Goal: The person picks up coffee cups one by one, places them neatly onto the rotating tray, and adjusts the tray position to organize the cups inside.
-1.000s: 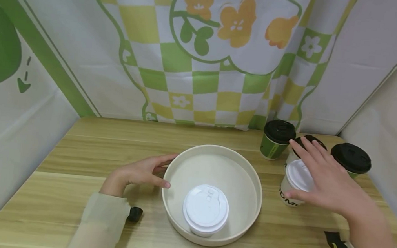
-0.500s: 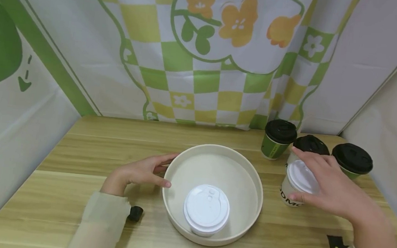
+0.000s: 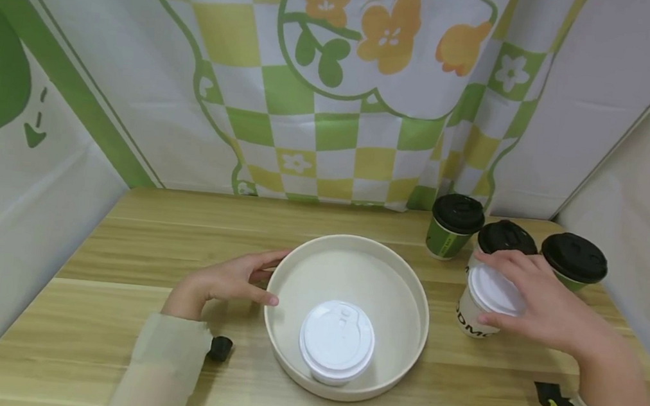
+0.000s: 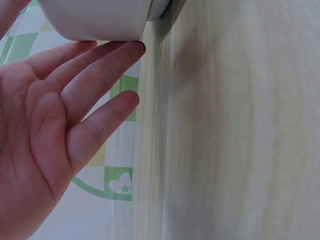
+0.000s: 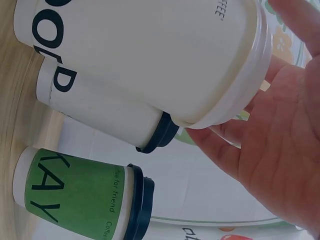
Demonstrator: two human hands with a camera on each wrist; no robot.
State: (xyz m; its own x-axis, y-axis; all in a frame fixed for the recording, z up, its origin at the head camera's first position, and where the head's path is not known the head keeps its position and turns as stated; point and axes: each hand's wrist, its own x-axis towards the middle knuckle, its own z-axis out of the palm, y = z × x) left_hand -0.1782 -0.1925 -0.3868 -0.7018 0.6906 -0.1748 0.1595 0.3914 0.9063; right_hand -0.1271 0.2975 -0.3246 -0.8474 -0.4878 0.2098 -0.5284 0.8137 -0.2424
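My right hand (image 3: pixel 548 306) curves over a white-lidded paper coffee cup (image 3: pixel 474 313), thumb at the lid's near side and fingers round its far side. In the right wrist view, the fingers (image 5: pixel 215 150) reach behind the rim of that cup's lid (image 5: pixel 245 95), and the cup stands upright on the table. My left hand (image 3: pixel 231 278) lies at the left side of a round cream tray (image 3: pixel 349 263). Its fairly straight fingers (image 4: pixel 100 75) touch the tray's outer wall (image 4: pixel 100 20), with the thumb at the rim. Inside the tray stands another white-lidded cup (image 3: pixel 337 339).
Behind the right hand are a black-lidded white cup (image 3: pixel 505 238) and a black-lidded green cup (image 3: pixel 574 257). Another green cup (image 3: pixel 453 227) stands nearer the checked curtain (image 3: pixel 337 133). All rest on a wooden table (image 3: pixel 172 228) with fabric walls around it.
My right hand has lowered and its raised fingers have bent in round the white-lidded cup. My left hand, the tray and the cups have stayed in place.
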